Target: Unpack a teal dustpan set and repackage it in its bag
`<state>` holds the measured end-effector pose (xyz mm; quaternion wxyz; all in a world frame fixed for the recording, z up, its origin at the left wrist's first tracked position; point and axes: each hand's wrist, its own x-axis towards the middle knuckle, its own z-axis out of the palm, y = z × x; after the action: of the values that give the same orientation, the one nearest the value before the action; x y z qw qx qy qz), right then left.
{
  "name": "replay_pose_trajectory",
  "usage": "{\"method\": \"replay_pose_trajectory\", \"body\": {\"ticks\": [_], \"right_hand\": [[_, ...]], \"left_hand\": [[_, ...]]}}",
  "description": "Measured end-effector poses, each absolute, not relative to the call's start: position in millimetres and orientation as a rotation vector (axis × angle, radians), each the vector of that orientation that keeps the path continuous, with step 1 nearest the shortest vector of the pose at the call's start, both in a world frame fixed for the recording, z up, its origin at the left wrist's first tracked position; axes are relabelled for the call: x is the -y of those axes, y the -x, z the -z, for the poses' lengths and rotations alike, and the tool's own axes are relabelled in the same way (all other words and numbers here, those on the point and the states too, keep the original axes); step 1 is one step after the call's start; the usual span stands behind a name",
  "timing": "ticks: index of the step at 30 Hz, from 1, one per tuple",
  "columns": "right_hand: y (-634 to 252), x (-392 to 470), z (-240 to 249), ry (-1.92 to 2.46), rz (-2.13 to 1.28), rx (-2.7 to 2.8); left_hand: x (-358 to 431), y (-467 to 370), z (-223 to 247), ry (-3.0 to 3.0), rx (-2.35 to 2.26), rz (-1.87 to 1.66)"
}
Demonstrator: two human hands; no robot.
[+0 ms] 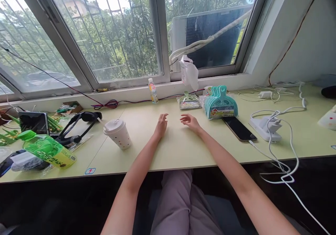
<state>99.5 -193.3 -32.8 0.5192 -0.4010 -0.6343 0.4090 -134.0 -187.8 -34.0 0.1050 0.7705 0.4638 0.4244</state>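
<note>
Two hands on the table, brush sets beyond them

Two hands reach over one pale table (181,151). The left hand (161,125) and the right hand (191,122) are apart, palms turned roughly toward each other; on both, the fingers are loosely curled and the grip is relaxed.

Beyond the right hand, one green brush set (187,101) lies on the far side of the table, its handle pointing far and its long axis running near to far. Just right of it is one stack of teal brush sets (222,102), overlapping left to right, handles also pointing far; how many it contains cannot be told. One phone (240,128) lies to the near right of the stack, its long axis running from far left to near right.

One lidded cup (118,133) stands left of the left hand. Two bottles show: one clear bottle (153,91) by the window, one green bottle (48,149) at the near left.
</note>
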Motion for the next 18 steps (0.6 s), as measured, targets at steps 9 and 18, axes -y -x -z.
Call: {"method": "replay_pose_trajectory", "body": {"ticks": [9, 18], "right_hand": [[-95.5, 194.6, 28.3, 0.959, -0.987, 1.503], [-96.2, 197.7, 29.5, 1.014, -0.995, 1.526]], "left_hand": [[185.0, 132.6, 37.0, -2.369, -1.261, -1.224], [187.8, 132.6, 33.7, -2.362, -1.311, -1.23]]}}
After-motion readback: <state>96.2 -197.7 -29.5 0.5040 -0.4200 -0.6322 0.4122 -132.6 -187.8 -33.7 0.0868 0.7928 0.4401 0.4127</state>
